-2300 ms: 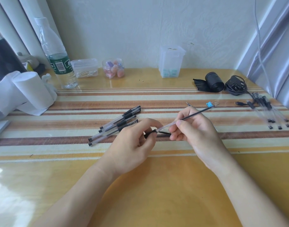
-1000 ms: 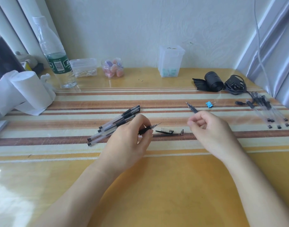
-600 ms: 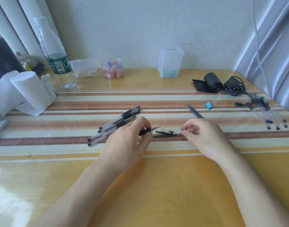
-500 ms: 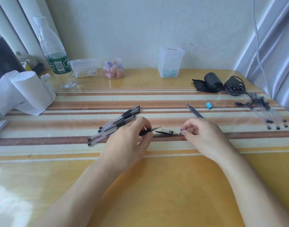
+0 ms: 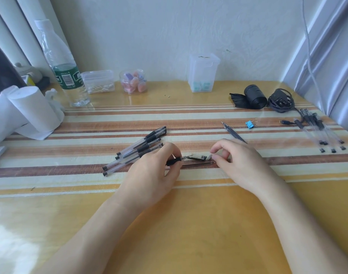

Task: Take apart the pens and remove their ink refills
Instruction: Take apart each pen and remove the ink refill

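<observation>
My left hand (image 5: 151, 171) pinches a black pen grip section (image 5: 174, 161) with its metal tip pointing right. A clear pen barrel (image 5: 196, 165) lies on the table between my hands, and my right hand (image 5: 240, 163) pinches its right end with thumb and forefinger. A black-clipped pen cap (image 5: 197, 156) lies just behind the barrel. Removed dark ink refills (image 5: 233, 132) lie behind my right hand. Several whole pens (image 5: 137, 149) are piled left of my left hand. Emptied clear barrels (image 5: 323, 133) lie at the far right.
A striped mat (image 5: 189, 115) covers the wooden table. Along the back stand a water bottle (image 5: 66, 76), small plastic boxes (image 5: 99, 82), a jar (image 5: 133, 82) and a tall clear container (image 5: 202, 74). Paper rolls (image 5: 31, 109) sit left; a black roll (image 5: 255, 96), charger cable (image 5: 280, 100) and blue clip (image 5: 250, 124) right.
My right hand pulled the refill out, laid it with the other refills behind, then came back down onto the barrel's right end. My left hand kept the grip section.
</observation>
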